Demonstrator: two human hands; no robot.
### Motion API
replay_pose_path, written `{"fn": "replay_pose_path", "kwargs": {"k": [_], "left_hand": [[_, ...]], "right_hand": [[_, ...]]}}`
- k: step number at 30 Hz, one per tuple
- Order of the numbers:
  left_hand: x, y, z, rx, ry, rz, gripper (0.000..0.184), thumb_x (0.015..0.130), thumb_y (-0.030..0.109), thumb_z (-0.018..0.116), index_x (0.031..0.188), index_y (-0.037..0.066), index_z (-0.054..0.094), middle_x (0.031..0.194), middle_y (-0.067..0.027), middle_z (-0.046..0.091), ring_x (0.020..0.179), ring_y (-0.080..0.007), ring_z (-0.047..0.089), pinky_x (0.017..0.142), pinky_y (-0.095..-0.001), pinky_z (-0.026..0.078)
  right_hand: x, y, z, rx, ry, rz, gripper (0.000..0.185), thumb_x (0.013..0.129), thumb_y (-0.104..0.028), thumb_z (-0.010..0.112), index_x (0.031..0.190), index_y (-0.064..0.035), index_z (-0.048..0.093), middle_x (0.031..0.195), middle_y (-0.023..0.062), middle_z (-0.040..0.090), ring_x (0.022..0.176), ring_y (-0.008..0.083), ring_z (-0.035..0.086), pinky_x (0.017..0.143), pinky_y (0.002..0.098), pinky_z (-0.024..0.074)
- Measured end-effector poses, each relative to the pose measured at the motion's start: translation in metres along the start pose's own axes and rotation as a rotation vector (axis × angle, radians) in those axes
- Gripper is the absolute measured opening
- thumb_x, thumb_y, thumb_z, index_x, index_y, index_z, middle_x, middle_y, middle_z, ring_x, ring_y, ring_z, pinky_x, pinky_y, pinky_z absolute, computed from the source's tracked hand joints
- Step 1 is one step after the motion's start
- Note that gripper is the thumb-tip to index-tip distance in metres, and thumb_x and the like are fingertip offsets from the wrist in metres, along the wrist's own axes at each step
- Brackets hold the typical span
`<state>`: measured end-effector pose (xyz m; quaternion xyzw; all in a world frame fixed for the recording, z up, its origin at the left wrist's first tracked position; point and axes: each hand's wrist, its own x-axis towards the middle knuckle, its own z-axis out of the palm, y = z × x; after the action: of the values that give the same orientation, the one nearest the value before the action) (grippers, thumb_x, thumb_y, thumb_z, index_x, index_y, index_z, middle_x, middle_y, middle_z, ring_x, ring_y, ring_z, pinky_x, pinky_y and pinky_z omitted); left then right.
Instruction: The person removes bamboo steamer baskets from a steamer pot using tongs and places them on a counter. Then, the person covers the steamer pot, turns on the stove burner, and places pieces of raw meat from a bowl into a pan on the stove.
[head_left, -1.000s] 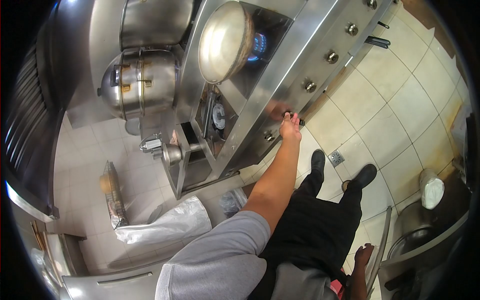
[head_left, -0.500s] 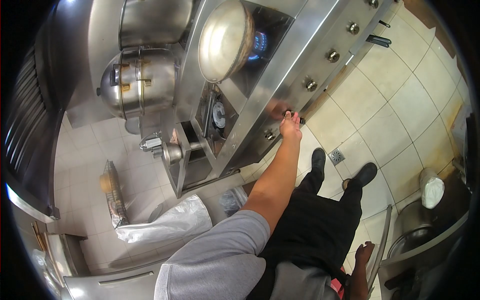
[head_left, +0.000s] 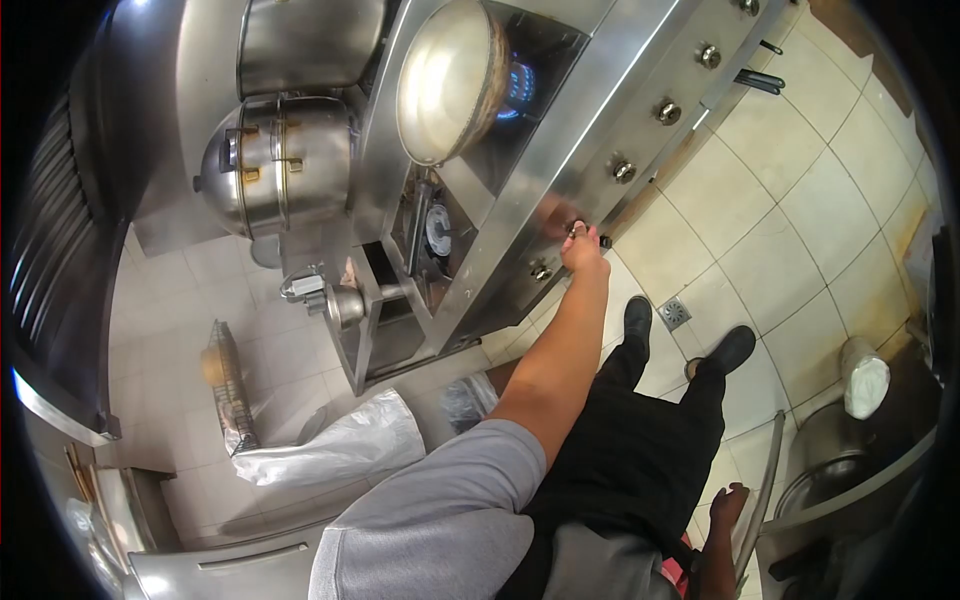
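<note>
Steel stove (head_left: 600,110), blue flame (head_left: 516,92) lit, stands amid pale floor tiles (head_left: 740,240).

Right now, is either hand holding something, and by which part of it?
The left hand, with its fingers, apparently grips a small metal knob on the silver stove front, hiding which part. No object is visible in the right hand.

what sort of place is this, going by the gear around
Most likely a commercial kitchen: there's a steel stove with a row of knobs, a wide pan by a lit burner, and a large domed steel vessel.
</note>
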<state>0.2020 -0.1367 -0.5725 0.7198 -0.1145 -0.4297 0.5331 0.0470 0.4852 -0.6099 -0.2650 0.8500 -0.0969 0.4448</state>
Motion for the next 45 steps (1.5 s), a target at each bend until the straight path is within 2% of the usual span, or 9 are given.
{"fn": "replay_pose_path", "kwargs": {"k": [6,12,15,17,20,24,29,39,45], "left_hand": [[0.0,-0.002,0.004,0.03,0.073,0.007,0.031,0.085,0.014,0.067,0.102,0.004,0.043,0.091,-0.0085,0.061,0.081,-0.0205,0.063,0.077,-0.0312,0.05],[-0.007,0.007,0.001,-0.022,0.027,-0.028,0.033,0.085,0.018,0.066,0.103,0.002,0.044,0.102,-0.0144,0.058,0.089,-0.025,0.062,0.083,-0.0362,0.048],[-0.005,0.011,-0.006,-0.126,-0.086,-0.123,0.032,0.091,0.023,0.057,0.109,0.001,0.043,0.109,-0.0174,0.055,0.097,-0.0291,0.061,0.089,-0.04,0.047],[-0.002,0.012,-0.01,-0.456,-0.335,-0.271,0.032,0.097,0.025,0.044,0.115,-0.001,0.039,0.111,-0.0188,0.053,0.102,-0.0317,0.06,0.092,-0.0428,0.047],[-0.002,0.014,-0.007,-0.533,-0.246,-0.311,0.029,0.099,0.023,0.037,0.116,-0.001,0.037,0.112,-0.0192,0.052,0.103,-0.0322,0.059,0.093,-0.0431,0.048],[0.002,0.009,-0.008,-0.492,-0.24,-0.258,0.036,0.099,0.023,0.039,0.123,-0.003,0.03,0.117,-0.0223,0.049,0.107,-0.0325,0.058,0.093,-0.043,0.049],[-0.003,0.011,-0.006,-0.359,-0.19,-0.198,0.032,0.099,0.023,0.04,0.12,-0.001,0.035,0.115,-0.0196,0.049,0.103,-0.0293,0.06,0.09,-0.0392,0.05],[-0.001,0.007,-0.007,-0.346,-0.206,-0.178,0.033,0.097,0.024,0.044,0.116,-0.002,0.039,0.112,-0.0184,0.05,0.103,-0.0288,0.059,0.089,-0.038,0.051],[0.002,0.006,-0.006,-0.319,-0.176,-0.184,0.033,0.097,0.025,0.046,0.115,-0.002,0.04,0.11,-0.0181,0.05,0.101,-0.0278,0.06,0.089,-0.0378,0.051]], "right_hand": [[0.0,-0.009,-0.007,0.016,-0.031,0.102,0.028,0.073,-0.001,0.062,0.098,0.0019,0.05,0.093,0.0197,0.048,0.086,0.0361,0.05,0.077,0.0419,0.0405],[0.002,-0.008,-0.003,-0.011,0.014,0.064,0.024,0.073,-0.002,0.063,0.096,0.0022,0.053,0.093,0.0194,0.05,0.087,0.0343,0.052,0.078,0.041,0.0426],[0.003,-0.007,0.001,0.008,-0.011,0.1,0.03,0.072,-0.001,0.065,0.098,-0.0002,0.05,0.093,0.0189,0.048,0.087,0.0356,0.051,0.076,0.0424,0.0413],[0.004,-0.006,0.003,-0.004,-0.022,0.107,0.031,0.072,-0.001,0.066,0.098,-0.0012,0.05,0.093,0.0188,0.048,0.087,0.0357,0.051,0.076,0.0424,0.0413],[0.003,0.001,0.008,-0.002,-0.009,0.111,0.031,0.072,-0.001,0.066,0.098,-0.0021,0.05,0.093,0.0183,0.048,0.088,0.0356,0.051,0.077,0.0428,0.0411],[0.0,0.001,0.004,-0.005,0.007,0.09,0.03,0.072,-0.002,0.065,0.098,-0.0018,0.051,0.093,0.0182,0.049,0.089,0.0356,0.05,0.078,0.0432,0.0408],[0.002,-0.004,0.0,-0.021,-0.002,0.081,0.027,0.073,-0.002,0.064,0.097,-0.0006,0.052,0.095,0.0193,0.05,0.092,0.0365,0.051,0.081,0.0425,0.0413],[0.006,-0.009,0.003,-0.027,-0.022,0.123,0.029,0.071,-0.002,0.068,0.096,-0.0005,0.054,0.095,0.019,0.051,0.093,0.0362,0.051,0.082,0.0424,0.0418],[0.009,-0.002,0.003,-0.048,0.011,0.068,0.028,0.07,-0.001,0.067,0.095,-0.0005,0.054,0.096,0.0193,0.052,0.093,0.0363,0.051,0.081,0.0425,0.0415]]}}
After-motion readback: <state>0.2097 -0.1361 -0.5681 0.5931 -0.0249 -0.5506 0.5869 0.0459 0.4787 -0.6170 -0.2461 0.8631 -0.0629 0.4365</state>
